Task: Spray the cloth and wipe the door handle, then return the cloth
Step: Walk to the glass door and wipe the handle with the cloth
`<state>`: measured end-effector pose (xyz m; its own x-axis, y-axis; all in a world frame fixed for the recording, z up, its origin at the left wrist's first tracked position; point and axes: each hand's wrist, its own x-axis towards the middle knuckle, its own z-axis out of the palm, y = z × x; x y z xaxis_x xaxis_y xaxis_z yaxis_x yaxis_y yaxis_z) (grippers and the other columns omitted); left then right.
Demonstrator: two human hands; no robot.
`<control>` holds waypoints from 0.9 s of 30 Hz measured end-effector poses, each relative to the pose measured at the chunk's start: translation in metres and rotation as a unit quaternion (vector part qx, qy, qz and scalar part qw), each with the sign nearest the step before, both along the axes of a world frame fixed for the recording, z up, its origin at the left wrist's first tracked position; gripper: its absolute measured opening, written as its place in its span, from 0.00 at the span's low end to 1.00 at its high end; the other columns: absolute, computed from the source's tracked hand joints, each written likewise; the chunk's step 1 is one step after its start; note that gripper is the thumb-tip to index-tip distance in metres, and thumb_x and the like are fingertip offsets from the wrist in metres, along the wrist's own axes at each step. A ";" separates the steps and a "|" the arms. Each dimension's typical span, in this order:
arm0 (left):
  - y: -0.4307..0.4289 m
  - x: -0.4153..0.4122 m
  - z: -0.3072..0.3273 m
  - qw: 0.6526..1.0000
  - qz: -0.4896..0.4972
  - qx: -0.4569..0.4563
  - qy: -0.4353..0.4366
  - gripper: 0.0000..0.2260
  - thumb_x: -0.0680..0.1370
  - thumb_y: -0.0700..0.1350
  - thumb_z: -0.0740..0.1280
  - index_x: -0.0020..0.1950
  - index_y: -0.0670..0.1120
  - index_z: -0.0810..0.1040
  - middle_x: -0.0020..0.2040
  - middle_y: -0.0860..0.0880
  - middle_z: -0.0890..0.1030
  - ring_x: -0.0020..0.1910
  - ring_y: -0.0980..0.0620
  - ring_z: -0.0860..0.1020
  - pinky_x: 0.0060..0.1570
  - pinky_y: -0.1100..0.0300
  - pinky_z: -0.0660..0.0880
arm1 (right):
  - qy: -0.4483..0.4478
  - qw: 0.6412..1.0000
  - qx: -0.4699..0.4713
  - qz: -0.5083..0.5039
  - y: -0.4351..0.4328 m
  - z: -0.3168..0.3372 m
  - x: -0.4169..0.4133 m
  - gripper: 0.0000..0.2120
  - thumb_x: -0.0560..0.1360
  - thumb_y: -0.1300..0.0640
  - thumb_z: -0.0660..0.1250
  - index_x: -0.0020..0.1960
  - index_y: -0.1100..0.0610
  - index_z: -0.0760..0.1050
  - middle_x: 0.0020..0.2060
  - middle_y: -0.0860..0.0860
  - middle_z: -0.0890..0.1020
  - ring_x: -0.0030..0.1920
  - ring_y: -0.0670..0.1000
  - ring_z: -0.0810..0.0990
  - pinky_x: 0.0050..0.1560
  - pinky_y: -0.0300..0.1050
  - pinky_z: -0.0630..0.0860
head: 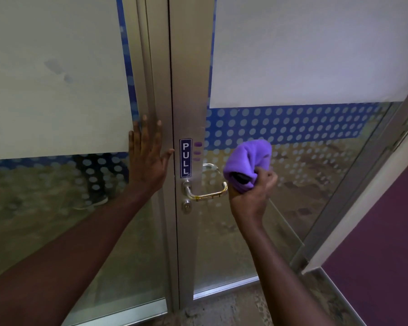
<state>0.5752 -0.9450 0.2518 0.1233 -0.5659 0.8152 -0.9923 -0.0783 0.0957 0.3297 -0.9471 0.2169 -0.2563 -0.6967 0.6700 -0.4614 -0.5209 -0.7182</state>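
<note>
- Two glass door panels meet at a metal frame, just left of the gripping hand.
- The left hand lies flat and open on the frame.
- The right hand closes around a bunched purple cloth.
- The door handle is just left of this grip, its end touching or almost touching the hand.
- A "PULL" sticker is above the handle.

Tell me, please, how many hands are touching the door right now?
1. The left hand lies flat on the door frame; the right hand holds the cloth beside the handle, contact unclear.
</note>
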 end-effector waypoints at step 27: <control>-0.055 0.023 -0.025 0.987 0.028 -0.129 -0.088 0.31 0.81 0.61 0.42 0.79 0.45 0.44 0.73 0.29 0.63 0.74 0.31 0.52 0.77 0.48 0.38 | 0.351 0.885 -0.302 -0.052 -0.118 0.035 0.062 0.11 0.74 0.46 0.72 0.53 0.46 0.77 0.65 0.53 0.70 0.63 0.59 0.70 0.65 0.67 0.64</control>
<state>0.5981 -1.0002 0.2272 -0.0081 -0.3333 0.9428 -0.9901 -0.1295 -0.0543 0.3912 -1.0647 0.2517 0.3298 -0.1541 0.9314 -0.7515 -0.6400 0.1601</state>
